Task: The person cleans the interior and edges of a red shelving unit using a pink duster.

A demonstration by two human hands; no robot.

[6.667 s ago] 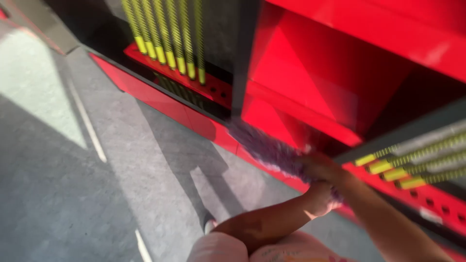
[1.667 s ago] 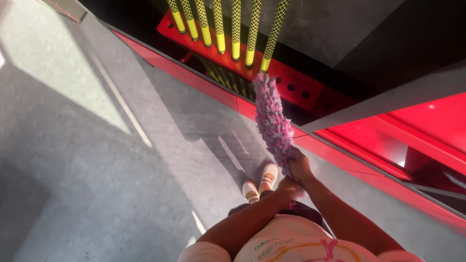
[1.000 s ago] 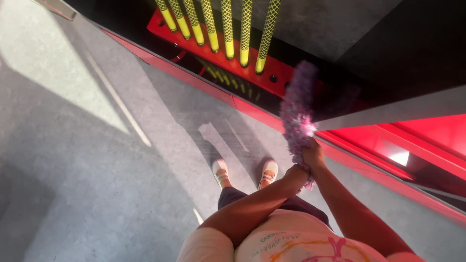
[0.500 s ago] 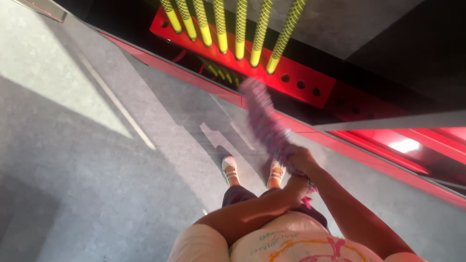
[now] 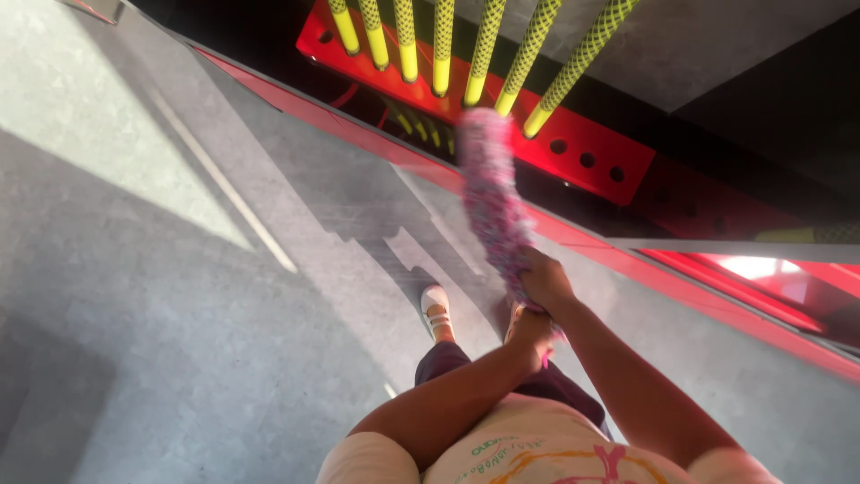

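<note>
A fluffy pink and purple duster points up and away from me toward a row of several yellow rods with black netting set in a red base. My right hand grips the duster at the bottom of its fluffy head. My left hand is closed around the handle's end just below. The duster's tip reaches the lower ends of the rods.
Grey floor with a white line spreads to the left, part in sunlight. A red ledge runs diagonally along the dark structure. My feet in white shoes stand below the duster.
The duster has swung left and forward, from the red ledge on the right toward the yellow rods. Both hands stayed on it.
</note>
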